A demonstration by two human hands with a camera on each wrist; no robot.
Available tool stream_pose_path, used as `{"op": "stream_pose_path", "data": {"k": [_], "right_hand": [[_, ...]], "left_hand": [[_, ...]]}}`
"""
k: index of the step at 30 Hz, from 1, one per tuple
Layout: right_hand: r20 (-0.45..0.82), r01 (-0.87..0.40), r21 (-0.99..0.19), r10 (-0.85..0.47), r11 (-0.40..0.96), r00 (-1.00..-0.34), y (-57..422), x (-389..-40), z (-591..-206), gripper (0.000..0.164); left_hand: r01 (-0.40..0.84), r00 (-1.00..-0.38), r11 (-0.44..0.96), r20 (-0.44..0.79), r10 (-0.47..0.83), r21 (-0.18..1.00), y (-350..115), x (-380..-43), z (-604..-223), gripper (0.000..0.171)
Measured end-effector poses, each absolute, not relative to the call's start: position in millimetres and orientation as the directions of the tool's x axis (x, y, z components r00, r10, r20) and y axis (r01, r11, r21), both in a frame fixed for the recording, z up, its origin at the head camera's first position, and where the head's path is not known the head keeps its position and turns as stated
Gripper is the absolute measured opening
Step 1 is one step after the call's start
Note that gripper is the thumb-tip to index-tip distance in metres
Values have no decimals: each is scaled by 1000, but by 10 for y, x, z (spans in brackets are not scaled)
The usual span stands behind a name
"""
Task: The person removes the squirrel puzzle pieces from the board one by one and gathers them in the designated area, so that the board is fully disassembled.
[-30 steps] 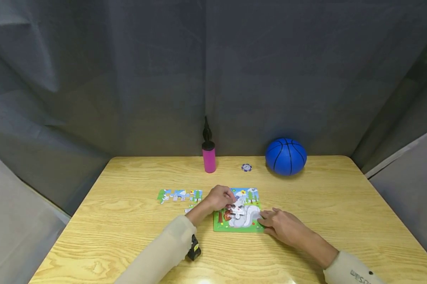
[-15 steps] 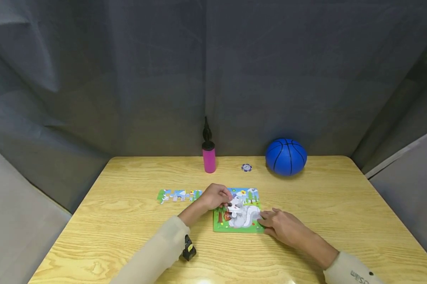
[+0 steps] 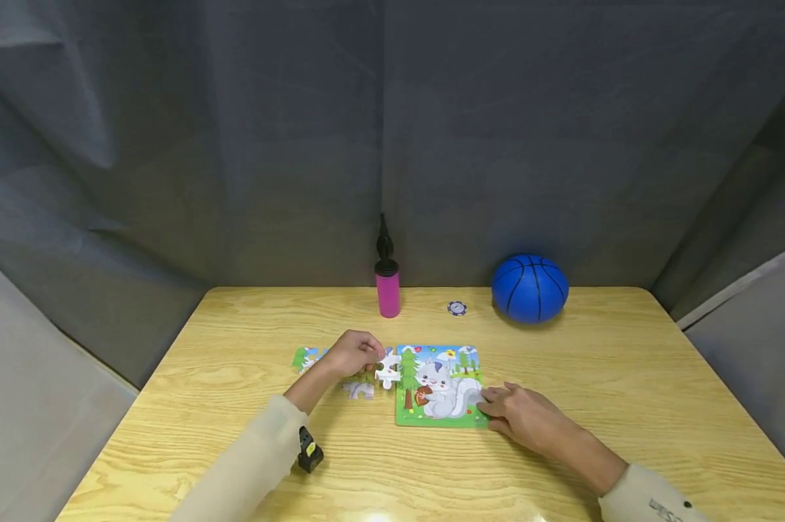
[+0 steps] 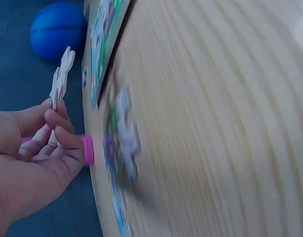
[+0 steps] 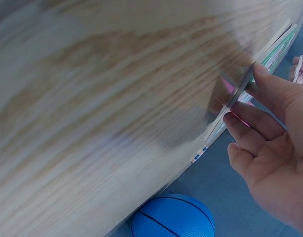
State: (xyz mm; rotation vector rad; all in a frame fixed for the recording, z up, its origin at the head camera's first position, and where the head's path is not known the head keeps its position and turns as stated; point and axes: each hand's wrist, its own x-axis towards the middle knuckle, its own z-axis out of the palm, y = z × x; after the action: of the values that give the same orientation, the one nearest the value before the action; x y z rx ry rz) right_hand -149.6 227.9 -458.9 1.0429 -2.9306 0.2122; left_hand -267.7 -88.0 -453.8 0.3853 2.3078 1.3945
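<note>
My left hand (image 3: pixel 353 353) pinches a white jigsaw piece (image 3: pixel 388 375) between thumb and fingertips, above the table just left of the puzzle board. In the left wrist view that piece (image 4: pixel 62 74) stands almost edge-on, clear of the wood. The puzzle board (image 3: pixel 439 420) lies flat, with a grey squirrel holding an acorn on it. At its right edge rests my right hand (image 3: pixel 522 417), fingers touching the rim and fairly straight. Loose jigsaw pieces (image 3: pixel 359 391) lie under and beyond the left hand, partly hidden by it.
A pink hand pump (image 3: pixel 388 293) with a black top stands at the back of the table (image 3: pixel 392 478). To its right are a blue-and-white poker chip (image 3: pixel 457 308) and a blue ball (image 3: pixel 530 288). Dark curtain (image 3: pixel 392 145) hangs behind.
The left hand has moved left, carrying the jigsaw piece off the board, so the squirrel's face now shows. The right hand keeps its place at the board's edge.
</note>
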Motion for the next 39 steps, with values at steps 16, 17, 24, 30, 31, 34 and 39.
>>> {"op": "stream_pose_path", "data": {"k": [16,17,24,30,31,34,39], "right_hand": [[105,-642,-120,-633,758,-767,2280,-1495,-4586,31],[102,-642,-121,-634,757,-767,2277,-1494,-4586,31],[103,-641,-128,-633,757,-767,2284,-1504,-4604,31],[100,-642,-130,-634,756,-767,2296,-1516,-4599,32],[100,-642,-131,-634,756,-767,2296,-1518,-4597,32],[104,-643,-127,-634,755,-766,2295,-1518,-4596,32],[101,-644,-122,-635,756,-765,2290,-1513,-4605,32]], "left_hand": [[-39,-907,530,-253,337,847,-1664,-2722,-4585,11],[-32,-906,536,-251,342,844,-1691,-2716,-4591,11],[-6,-904,556,-243,353,831,-1810,-2662,-4616,12],[-2,-915,576,-235,329,817,-1818,-2626,-4646,12],[4,-920,582,-226,322,813,-1812,-2622,-4655,11],[13,-933,610,-210,293,793,-1791,-2613,-4680,9],[38,-943,687,-202,265,725,-1755,-2578,-4695,6]]}}
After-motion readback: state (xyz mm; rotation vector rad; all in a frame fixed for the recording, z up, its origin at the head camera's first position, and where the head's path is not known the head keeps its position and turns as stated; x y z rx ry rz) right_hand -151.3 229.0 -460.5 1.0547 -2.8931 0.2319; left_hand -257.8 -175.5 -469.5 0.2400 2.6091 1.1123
